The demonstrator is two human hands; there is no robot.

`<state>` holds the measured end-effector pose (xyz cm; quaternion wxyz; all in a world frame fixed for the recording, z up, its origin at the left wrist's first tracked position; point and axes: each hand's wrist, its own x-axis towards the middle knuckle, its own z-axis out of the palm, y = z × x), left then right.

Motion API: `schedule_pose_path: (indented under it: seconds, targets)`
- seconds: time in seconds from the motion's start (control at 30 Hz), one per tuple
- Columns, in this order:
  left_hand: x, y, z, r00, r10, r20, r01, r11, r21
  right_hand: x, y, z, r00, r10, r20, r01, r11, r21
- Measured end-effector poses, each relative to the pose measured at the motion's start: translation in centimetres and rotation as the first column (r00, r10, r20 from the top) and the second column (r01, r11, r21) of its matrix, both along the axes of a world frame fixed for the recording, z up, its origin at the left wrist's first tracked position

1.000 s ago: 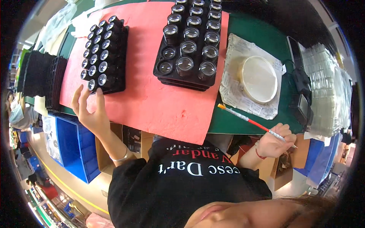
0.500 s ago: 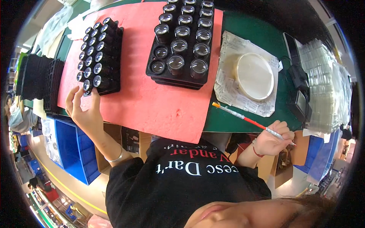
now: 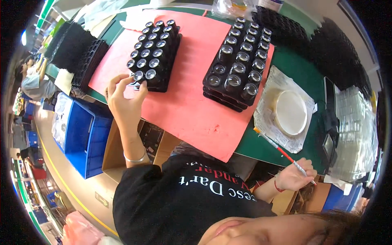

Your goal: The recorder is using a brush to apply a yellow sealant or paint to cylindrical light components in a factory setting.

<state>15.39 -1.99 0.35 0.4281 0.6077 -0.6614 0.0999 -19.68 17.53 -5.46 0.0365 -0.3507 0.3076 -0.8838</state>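
My left hand (image 3: 124,97) is at the near left corner of a black tray (image 3: 166,83) filled with rows of short black cylinders with clear domed lenses. Its thumb and fingertips close around a black lens barrel (image 3: 138,76) in the nearest row; part of that corner is hidden by the fingers. My right hand (image 3: 295,175), off the table's near edge at the right, is closed around a thin paintbrush (image 3: 281,151). The brush has a red and whitish handle, and its orange-yellow tip points up and left, near a round white dish (image 3: 291,113).
A second stack of black trays (image 3: 224,98) with lens barrels stands right of centre on the pink sheet (image 3: 188,98). The dish rests on crumpled printed paper (image 3: 265,104). Clear plastic trays (image 3: 351,134) are stacked far right, black trays (image 3: 77,53) at left; a blue bin (image 3: 81,134) stands below.
The view has turned, so the table appears shifted to the right. My left fingers have drawn in around a lens barrel at the tray corner. My right hand still holds the paintbrush.
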Motion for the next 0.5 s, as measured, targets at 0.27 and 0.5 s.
schedule_pose_path:
  seconds: [0.27, 0.5]
  targets:
    - [0.0, -0.7, -0.3, 0.998, -0.024, -0.049, 0.023, 0.999, -0.027, -0.3, 0.0, -0.1, 1.000, -0.002, -0.021, 0.002, 1.000, 0.002]
    - [0.0, 0.8, 0.1, 1.000, -0.028, 0.013, 0.028, 1.000, 0.007, 0.1, -0.3, 0.1, 0.998, -0.063, -0.029, 0.064, 0.997, 0.039]
